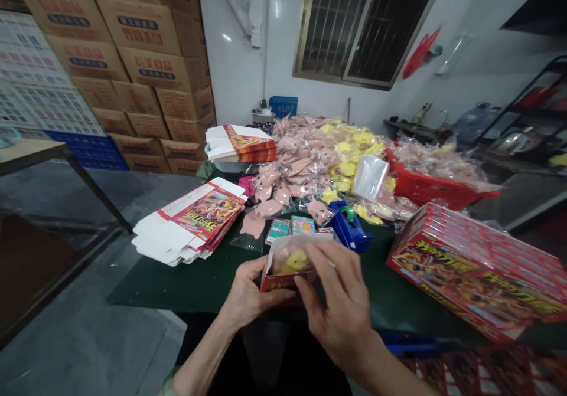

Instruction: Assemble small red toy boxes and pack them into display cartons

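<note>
Cardboard box [278, 281], small and red-printed, sits open at the near side of the green table [146, 287] in the head view, between the person's 2 bare hands; whether its base rests on the tabletop, I cannot tell. The left hand [249, 290] grasps it from the left, thumb along the front. The right hand [339, 290] reaches over from the right, thumb at the front rim and fingers over the opening by the white inside flap; whether they pinch the flap or merely press, I cannot make out. Inside, I see a yellow piece [296, 261] in clear wrapping.

Just beyond the box lie some printed cards [279, 231] and a blue tape dispenser [349, 231]. To their left, 1 wrapped pink piece [252, 225] lies near a stack of flattened boxes [195, 219], with a second flat stack [248, 142] farther back.

Across the table spreads a heap of wrapped pink pieces [305, 154], mixed with yellow ones [354, 139]; clear bags [371, 174] lie against it. More wrapped pieces fill a red basket [420, 189]. At the right stands a block of printed boxes [469, 272], and brown cartons [146, 36] are piled against the back wall.
</note>
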Tool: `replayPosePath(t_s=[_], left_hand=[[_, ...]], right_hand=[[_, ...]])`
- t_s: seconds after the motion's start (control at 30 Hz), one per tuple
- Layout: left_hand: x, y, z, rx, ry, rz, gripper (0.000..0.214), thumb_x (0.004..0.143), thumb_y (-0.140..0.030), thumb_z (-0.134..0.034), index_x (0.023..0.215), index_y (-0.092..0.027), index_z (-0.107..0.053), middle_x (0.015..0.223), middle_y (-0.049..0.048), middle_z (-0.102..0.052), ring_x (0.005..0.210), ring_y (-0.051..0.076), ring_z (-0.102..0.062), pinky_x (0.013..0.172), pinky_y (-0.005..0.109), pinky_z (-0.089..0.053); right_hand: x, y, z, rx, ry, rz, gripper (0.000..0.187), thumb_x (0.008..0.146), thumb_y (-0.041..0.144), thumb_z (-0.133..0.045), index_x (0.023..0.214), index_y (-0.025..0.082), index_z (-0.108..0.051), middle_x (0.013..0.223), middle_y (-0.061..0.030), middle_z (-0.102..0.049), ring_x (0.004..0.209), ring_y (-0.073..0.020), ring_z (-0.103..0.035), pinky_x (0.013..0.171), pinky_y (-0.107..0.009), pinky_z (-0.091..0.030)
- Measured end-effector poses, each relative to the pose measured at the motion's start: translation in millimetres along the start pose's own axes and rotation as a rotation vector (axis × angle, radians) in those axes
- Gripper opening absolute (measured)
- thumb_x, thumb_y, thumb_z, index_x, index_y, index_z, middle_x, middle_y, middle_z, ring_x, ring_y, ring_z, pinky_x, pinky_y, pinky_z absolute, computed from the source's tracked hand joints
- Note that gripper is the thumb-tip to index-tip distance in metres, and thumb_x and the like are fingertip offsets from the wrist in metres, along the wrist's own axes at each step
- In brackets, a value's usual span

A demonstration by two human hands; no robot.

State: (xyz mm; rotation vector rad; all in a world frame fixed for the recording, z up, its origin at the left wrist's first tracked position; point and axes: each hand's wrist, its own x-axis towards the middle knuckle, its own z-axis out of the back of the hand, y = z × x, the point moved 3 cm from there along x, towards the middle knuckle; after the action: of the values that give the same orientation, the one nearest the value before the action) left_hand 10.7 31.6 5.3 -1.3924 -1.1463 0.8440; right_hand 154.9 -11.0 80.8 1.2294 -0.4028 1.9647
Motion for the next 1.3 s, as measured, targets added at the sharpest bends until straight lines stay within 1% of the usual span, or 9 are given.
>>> replayPosePath(t_s=[0.13,0.33,0.5,0.67,0.8,0.87,1.0,1.17,1.3], left_hand=[[1.1,1.3,0.3,0.058,0.005,-0.026,0.032,0.060,-0.026,-0.078,0.087,-0.011,-0.068,0.073,0.0017,-0.066,0.060,0.013,-0.057,0.055,0.021,-0.046],[4.2,4.4,2.4,0.115,0.004,-0.077,0.027,0.054,-0.020,-0.078,0.077,-0.011,-0.065,0.069,-0.0003,-0.060,0.059,0.012,-0.050,0.055,0.021,-0.043],[1.7,10.1,2.5,0.188,0.005,-0.098,0.011,0.061,-0.011,-0.067,0.068,-0.012,-0.059,0.070,-0.0005,-0.056,0.063,0.012,-0.049,0.058,0.021,-0.044],[-0.3,10.7,3.1,0.240,-0.013,-0.125,0.017,0.059,-0.004,-0.060,0.073,-0.013,-0.059,0.072,-0.0022,-0.058,0.066,0.012,-0.052,0.059,0.019,-0.044],[-0.4,5.8,0.0,0.252,-0.075,-0.127,0.012,0.061,-0.006,-0.060,0.070,-0.013,-0.061,0.068,-0.0023,-0.061,0.064,0.013,-0.055,0.059,0.019,-0.046],[-1.6,3.2,0.8,0.234,-0.123,-0.123,0.008,0.062,-0.013,-0.065,0.069,-0.013,-0.063,0.064,-0.0019,-0.061,0.058,0.012,-0.055,0.054,0.020,-0.045],[-7.4,-2.7,11.0,0.202,-0.214,-0.160,0.022,0.063,-0.025,-0.073,0.081,-0.014,-0.070,0.074,0.0022,-0.070,0.064,0.017,-0.062,0.060,0.023,-0.050],[-11.5,-3.9,20.0,0.335,-0.154,-0.199,0.015,0.065,-0.025,-0.074,0.077,-0.015,-0.072,0.072,0.0028,-0.071,0.061,0.016,-0.062,0.058,0.022,-0.049],[-8.4,0.0,20.5,0.329,-0.146,-0.180,0.020,0.064,-0.024,-0.075,0.081,-0.015,-0.070,0.071,0.0020,-0.070,0.061,0.015,-0.062,0.053,0.020,-0.048]], right_hand=[[-1.9,-2.4,-12.0,-0.029,0.101,0.024,0.035,0.086,0.022,-0.051,0.120,0.012,-0.051,0.107,-0.0134,-0.061,0.098,-0.0243,-0.055,0.081,-0.040,-0.043],[4.2,5.6,-12.1,-0.033,0.240,0.089,0.022,0.087,0.029,-0.052,0.101,0.014,-0.062,0.095,-0.0073,-0.066,0.090,-0.0220,-0.055,0.081,-0.038,-0.036],[12.2,12.1,-17.9,-0.088,0.390,0.084,0.020,0.085,0.035,-0.055,0.081,0.016,-0.063,0.075,-0.0037,-0.060,0.074,-0.0196,-0.049,0.068,-0.036,-0.033],[11.3,8.6,-30.6,-0.032,0.488,0.083,0.014,0.081,0.030,-0.059,0.075,0.017,-0.060,0.077,-0.0030,-0.059,0.075,-0.0185,-0.047,0.065,-0.034,-0.032],[8.2,8.2,-26.5,0.033,0.365,0.063,0.012,0.084,0.026,-0.055,0.077,0.017,-0.060,0.076,-0.0029,-0.060,0.074,-0.0173,-0.050,0.067,-0.034,-0.035],[5.5,8.7,-13.0,0.139,0.189,0.067,0.009,0.084,0.018,-0.053,0.090,0.016,-0.060,0.083,-0.0042,-0.061,0.079,-0.0169,-0.054,0.072,-0.034,-0.039],[-11.2,-4.4,11.5,0.205,-0.135,-0.088,0.033,0.078,0.003,-0.053,0.106,0.018,-0.057,0.100,-0.0086,-0.057,0.093,-0.0198,-0.056,0.080,-0.037,-0.046],[-39.5,-21.7,-5.4,0.311,-0.100,-0.371,0.030,0.080,0.011,-0.054,0.110,0.017,-0.051,0.107,-0.0123,-0.054,0.102,-0.0243,-0.053,0.084,-0.044,-0.047],[-39.7,-7.2,-4.6,0.194,-0.173,-0.241,0.035,0.078,0.006,-0.056,0.111,0.018,-0.051,0.110,-0.0115,-0.052,0.101,-0.0228,-0.054,0.080,-0.040,-0.050]])
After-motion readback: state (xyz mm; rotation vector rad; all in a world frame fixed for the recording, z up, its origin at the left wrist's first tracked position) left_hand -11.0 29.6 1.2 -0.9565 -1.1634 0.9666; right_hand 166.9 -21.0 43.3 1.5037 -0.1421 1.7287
